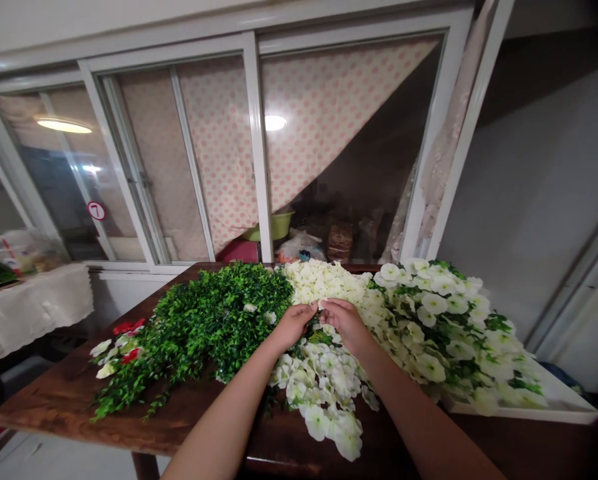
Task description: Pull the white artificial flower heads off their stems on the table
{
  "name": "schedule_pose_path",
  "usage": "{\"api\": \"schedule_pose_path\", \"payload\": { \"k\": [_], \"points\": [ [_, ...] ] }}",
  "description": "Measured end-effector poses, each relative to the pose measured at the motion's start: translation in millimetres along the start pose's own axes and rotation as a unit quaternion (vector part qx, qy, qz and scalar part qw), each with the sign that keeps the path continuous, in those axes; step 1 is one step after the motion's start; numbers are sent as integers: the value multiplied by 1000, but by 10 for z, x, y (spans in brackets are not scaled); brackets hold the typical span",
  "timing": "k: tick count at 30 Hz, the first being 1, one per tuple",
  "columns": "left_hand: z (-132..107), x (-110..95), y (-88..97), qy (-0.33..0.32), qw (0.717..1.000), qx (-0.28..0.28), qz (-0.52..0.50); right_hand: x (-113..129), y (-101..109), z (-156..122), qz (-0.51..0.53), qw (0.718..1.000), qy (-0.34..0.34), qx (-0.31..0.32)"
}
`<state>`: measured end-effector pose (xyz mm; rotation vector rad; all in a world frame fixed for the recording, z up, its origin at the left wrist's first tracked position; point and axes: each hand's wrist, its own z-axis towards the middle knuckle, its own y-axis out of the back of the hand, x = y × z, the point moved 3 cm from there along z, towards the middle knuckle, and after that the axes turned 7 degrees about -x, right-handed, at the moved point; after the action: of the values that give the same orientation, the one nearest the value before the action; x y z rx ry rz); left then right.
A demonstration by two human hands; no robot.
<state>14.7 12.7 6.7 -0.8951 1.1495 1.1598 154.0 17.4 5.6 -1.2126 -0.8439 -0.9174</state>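
Head view: the left hand (292,325) and right hand (345,323), curled narrow and almost touching, rest on white artificial petunia blooms (323,377) beside glossy green artificial boxwood foliage (213,327); any grip is hidden.

Left hand (293,325) and right hand (345,325) rest, fingertips nearly meeting, on artificial white blossoms (323,373) beside artificial boxwood foliage (229,320). Both lie heaped on a dark wooden table (39,413). Further white-flowered greenery (439,327) sits on a white board (543,407) at right.

Probably a home workroom, sliding glass windows (256,147)
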Motion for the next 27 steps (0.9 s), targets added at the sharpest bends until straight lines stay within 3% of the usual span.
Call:
{"api": "schedule_pose_path", "payload": {
  "k": [4, 9, 13, 19, 27],
  "points": [
    [19, 15, 4, 3, 1000, -5, -1, 0, -10, -3, -14, 1000, -13, 0],
    [35, 34, -4, 45, 996, 16, -76, -30, -27, -12, -21, 999, -13, 23],
    [57, 64, 9, 53, 991, -11, -126, -10, -53, -30, -31, 999, 7, 38],
    [94, 100, 28, 44, 988, -44, -145, 1, -69, -30, -90, 996, 26, -11],
    [44, -13, 55, 28, 992, -69, -105, 26, -17, 6, -104, 993, 38, -42]
  ]
}}
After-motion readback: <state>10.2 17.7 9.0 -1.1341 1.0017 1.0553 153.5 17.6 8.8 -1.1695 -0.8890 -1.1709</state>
